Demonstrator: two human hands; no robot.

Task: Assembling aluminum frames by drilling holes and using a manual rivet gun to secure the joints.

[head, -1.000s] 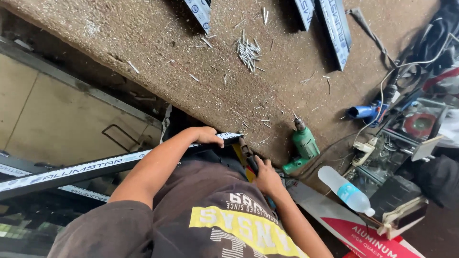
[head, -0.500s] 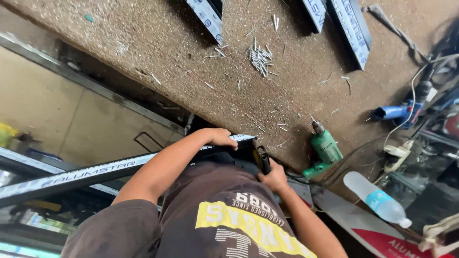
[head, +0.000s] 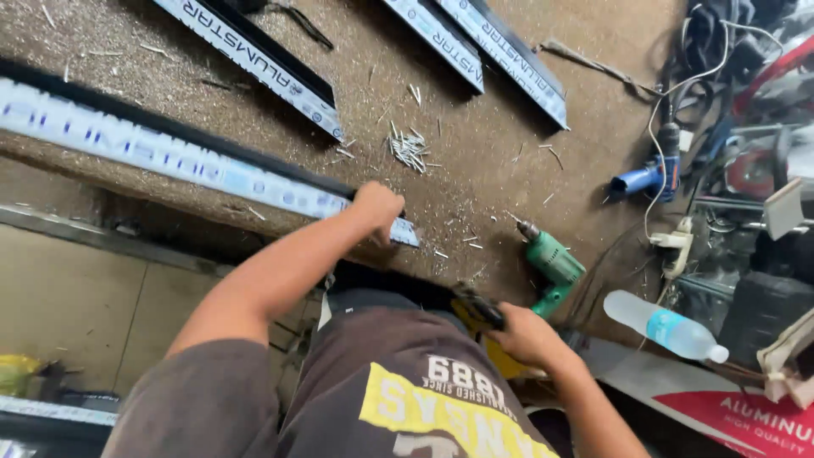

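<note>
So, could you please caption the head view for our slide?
Left hand holds a film-wrapped aluminium profile on the workbench; right hand grips a dark tool.

Four aluminium strips (head: 203,170) lie on the table (head: 475,195), with two drills, one green (head: 551,263) and one blue (head: 649,174), and one plastic bottle (head: 666,326).

The person wears a dark brown short-sleeved shirt (head: 373,382) with a yellow block and white print, forearms bare

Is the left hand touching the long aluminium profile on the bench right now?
Touching. The head view shows the left hand closed over the near end of the long aluminium profile, with no gap between them.
</note>
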